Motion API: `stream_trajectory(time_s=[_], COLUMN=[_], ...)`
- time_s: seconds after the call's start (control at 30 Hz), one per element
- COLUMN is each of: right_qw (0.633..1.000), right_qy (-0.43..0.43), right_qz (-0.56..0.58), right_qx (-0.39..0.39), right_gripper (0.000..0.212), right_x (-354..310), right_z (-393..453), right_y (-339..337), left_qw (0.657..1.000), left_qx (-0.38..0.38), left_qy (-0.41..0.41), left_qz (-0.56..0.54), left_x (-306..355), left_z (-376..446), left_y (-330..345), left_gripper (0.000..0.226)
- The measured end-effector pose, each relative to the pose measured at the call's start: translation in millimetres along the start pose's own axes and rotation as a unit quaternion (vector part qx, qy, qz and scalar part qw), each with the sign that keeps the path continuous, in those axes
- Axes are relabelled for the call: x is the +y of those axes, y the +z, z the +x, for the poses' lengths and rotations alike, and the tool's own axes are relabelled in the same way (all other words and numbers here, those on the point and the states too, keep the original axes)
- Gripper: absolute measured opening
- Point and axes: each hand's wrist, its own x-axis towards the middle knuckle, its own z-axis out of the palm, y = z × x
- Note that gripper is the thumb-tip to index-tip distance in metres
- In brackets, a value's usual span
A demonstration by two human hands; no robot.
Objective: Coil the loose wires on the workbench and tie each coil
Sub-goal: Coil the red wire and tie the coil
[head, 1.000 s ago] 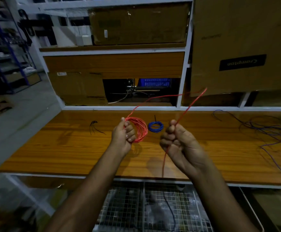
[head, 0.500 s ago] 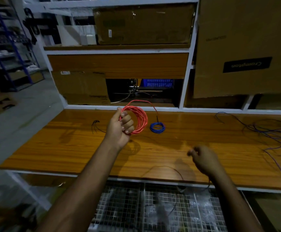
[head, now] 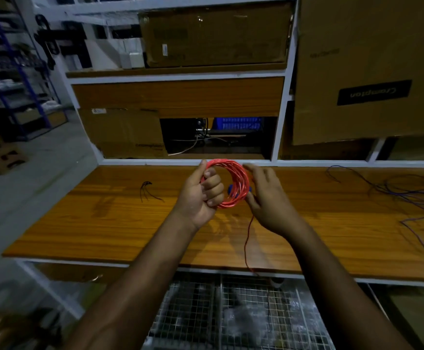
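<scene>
Right hand newly beside upright red coil

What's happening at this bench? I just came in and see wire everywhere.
A person is coiling a thin red wire into a round coil. The left hand grips the coil above the wooden workbench, while the right hand, fingers relaxed, touches its far side. A loose red tail hangs past the bench edge, so the coil isn't tied yet. Loose purple wires lie uncoiled to the right.
</scene>
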Motion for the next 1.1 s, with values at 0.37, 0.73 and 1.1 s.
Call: stream_trajectory(time_s=[0.37, 0.73, 1.1], right_qw=[0.912, 0.903, 0.929], right_qy=[0.187, 0.158, -0.179], right_qz=[0.365, 0.323, -0.218], right_qx=[-0.011, -0.235, -0.242], right_gripper=[0.043, 0.031, 0.014], right_x=[12.0, 30.7, -80.8], right_z=[-3.3, -48.7, -43.4], right_y=[27.2, 41.8, -6.8], left_qw=[0.998, 0.998, 0.992], left_qx=[-0.036, 0.023, 0.078], left_qy=[-0.04, 0.031, 0.036], left_qz=[-0.036, -0.054, 0.088], left_x=[6.0, 18.0, -5.9], left_z=[-4.1, 2.8, 11.2], left_y=[-11.0, -17.3, -15.8], left_gripper=[0.041, 0.045, 0.04])
